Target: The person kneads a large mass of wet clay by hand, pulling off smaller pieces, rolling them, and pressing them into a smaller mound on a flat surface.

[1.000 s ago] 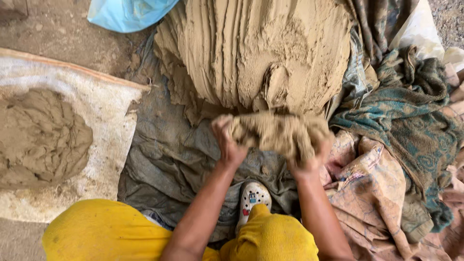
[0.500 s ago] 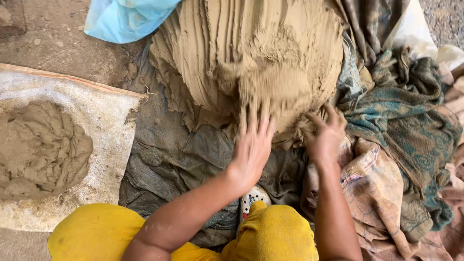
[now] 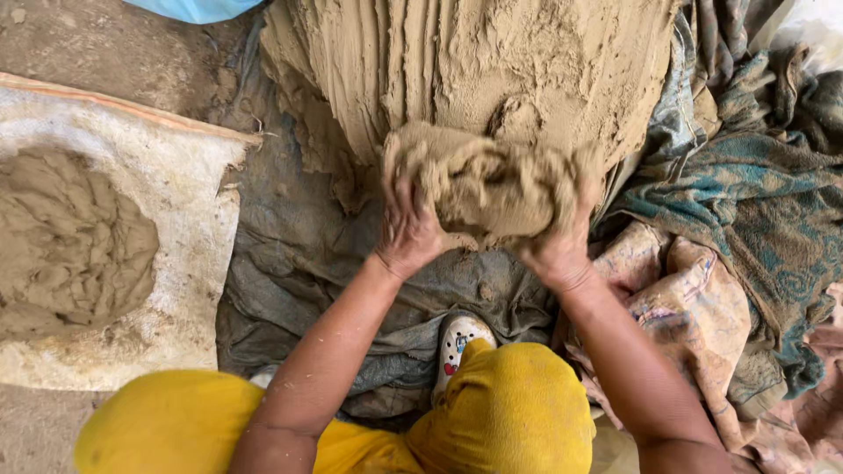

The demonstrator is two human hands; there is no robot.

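A big mound of wet brown clay (image 3: 457, 61), scored with finger grooves, fills the top middle. Just below it, both my hands grip a rough lump of clay (image 3: 487, 184). My left hand (image 3: 408, 228) clasps the lump's left side with fingers dug in. My right hand (image 3: 562, 241) cups its right side. The lump sits against the foot of the mound, over grey muddy cloth (image 3: 299, 263).
A second flat pile of clay (image 3: 70, 246) lies on a white sack (image 3: 189, 219) at left. Patterned cloths and a teal towel (image 3: 755, 219) are heaped at right. My yellow-clad knees (image 3: 500, 412) and a white shoe (image 3: 457, 338) are below. Bare dirt ground (image 3: 97, 44) shows at top left.
A second ago I held a clay lump; half a second ago my hands were open against the mound. Now both grip a lump at its foot.
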